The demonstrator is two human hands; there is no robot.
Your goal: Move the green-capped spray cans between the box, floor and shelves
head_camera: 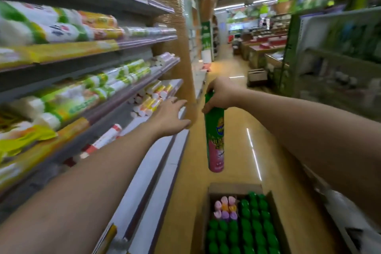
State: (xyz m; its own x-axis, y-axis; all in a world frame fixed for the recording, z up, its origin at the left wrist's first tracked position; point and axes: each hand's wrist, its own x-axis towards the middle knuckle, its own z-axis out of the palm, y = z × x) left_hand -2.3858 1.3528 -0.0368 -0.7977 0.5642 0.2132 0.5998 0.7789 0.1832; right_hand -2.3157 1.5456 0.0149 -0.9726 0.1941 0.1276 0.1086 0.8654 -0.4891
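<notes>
Bare forearms fill the near foreground, both stretched out over a supermarket aisle. Below them, on the tan floor (237,150), sits an open brown cardboard box (235,188) packed with green-capped spray cans (255,222), plus a small cluster of pink, orange and purple caps (225,208).

Out ahead, the right hand (221,94) grips a tall green-and-pink aerosol can (215,136) by its cap end, fingers curled round the top, so the can hangs upright in the air above the floor, well clear of the box. The left hand (172,115) is spread open, fingers straight, just over the front edge of the white bottom shelf (156,161), near rolls of white bags with yellow and pink labels (148,101).

Judging from this, the can would be best lowered onto a bare part of that shelf base-first, kept vertical, with the open hand steadying its side, since a hold on the cap alone lets it swing.

Motion blur smears the shelf goods and the can's printed label, so the wording is unreadable. Which fingers press the cap cannot be made out, and the box's near end is cut off.
</notes>
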